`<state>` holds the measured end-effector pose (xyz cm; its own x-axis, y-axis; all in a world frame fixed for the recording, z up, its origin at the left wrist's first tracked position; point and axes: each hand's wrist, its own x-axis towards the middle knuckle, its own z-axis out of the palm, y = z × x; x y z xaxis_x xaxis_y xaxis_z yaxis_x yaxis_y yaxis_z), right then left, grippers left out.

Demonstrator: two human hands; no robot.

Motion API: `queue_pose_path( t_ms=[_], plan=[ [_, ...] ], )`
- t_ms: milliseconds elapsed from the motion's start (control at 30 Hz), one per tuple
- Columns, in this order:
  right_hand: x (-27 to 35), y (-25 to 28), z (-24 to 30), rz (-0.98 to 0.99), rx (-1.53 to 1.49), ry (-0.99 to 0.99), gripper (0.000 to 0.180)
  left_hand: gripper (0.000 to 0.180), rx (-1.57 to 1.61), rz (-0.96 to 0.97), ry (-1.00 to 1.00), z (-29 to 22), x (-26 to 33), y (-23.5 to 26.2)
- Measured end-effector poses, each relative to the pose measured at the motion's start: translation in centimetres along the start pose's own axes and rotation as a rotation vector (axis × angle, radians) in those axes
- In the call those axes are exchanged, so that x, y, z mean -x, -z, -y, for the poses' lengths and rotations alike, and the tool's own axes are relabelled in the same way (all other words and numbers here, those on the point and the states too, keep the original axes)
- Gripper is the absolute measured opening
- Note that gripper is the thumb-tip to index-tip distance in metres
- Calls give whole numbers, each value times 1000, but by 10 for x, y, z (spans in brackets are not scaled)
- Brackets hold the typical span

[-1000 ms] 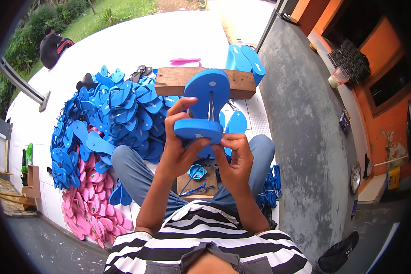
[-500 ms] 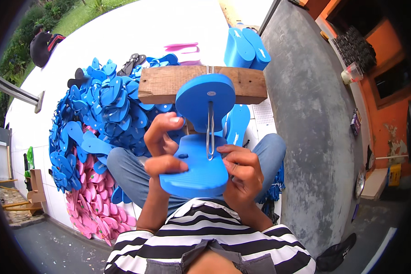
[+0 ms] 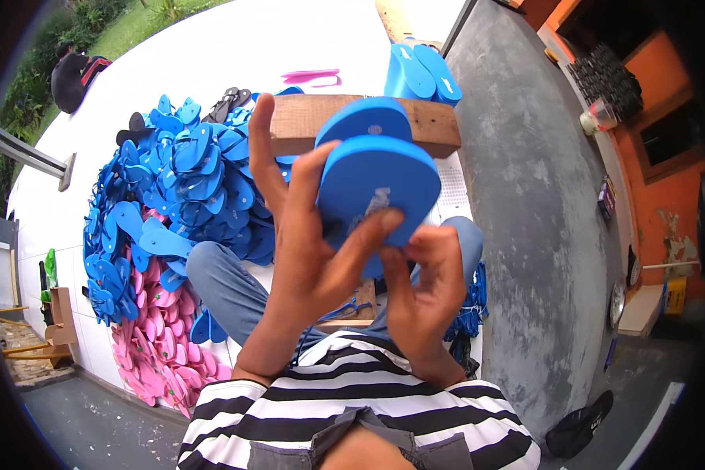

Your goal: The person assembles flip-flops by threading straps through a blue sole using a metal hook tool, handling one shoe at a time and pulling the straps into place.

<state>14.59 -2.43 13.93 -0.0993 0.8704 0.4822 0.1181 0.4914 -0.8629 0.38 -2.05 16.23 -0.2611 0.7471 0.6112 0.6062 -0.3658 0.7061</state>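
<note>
A blue flip-flop sole (image 3: 380, 182) is raised close to the camera, its flat side toward me. My left hand (image 3: 301, 235) grips it from the left, thumb across its lower face and index finger pointing up. My right hand (image 3: 421, 286) pinches its lower edge from below. A second blue sole (image 3: 364, 119) stands upright right behind it, in front of a wooden block (image 3: 305, 125). How the rear sole is held up is hidden.
A big heap of blue flip-flops (image 3: 180, 180) lies on the white tiles at my left, with pink ones (image 3: 160, 348) nearer. A stack of blue soles (image 3: 419, 70) and a pink pair (image 3: 312, 77) sit beyond the block. Grey concrete floor (image 3: 533, 196) runs along the right.
Both hands have lifted the front sole up toward the camera and turned its flat face to me; the metal rod seen against it earlier is now hidden.
</note>
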Motion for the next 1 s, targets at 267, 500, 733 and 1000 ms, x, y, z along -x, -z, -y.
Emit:
queue_pose_path(
  t_ms=[267, 500, 733, 1000],
  plan=[
    [2, -11, -13, 106, -436, -215, 26, 53, 341, -7, 203, 8, 32, -1],
    [15, -6, -37, 107, -223, 29, 27, 49, 649, 22, 208, 23, 58, 0],
    [2, -9, -41, 58, -171, 164, 29, 51, 683, -8, -95, 41, 47, -12],
    [-7, -4, -30, 41, -129, 158, 31, 57, 703, -51, 126, 21, 41, -7]
  ],
)
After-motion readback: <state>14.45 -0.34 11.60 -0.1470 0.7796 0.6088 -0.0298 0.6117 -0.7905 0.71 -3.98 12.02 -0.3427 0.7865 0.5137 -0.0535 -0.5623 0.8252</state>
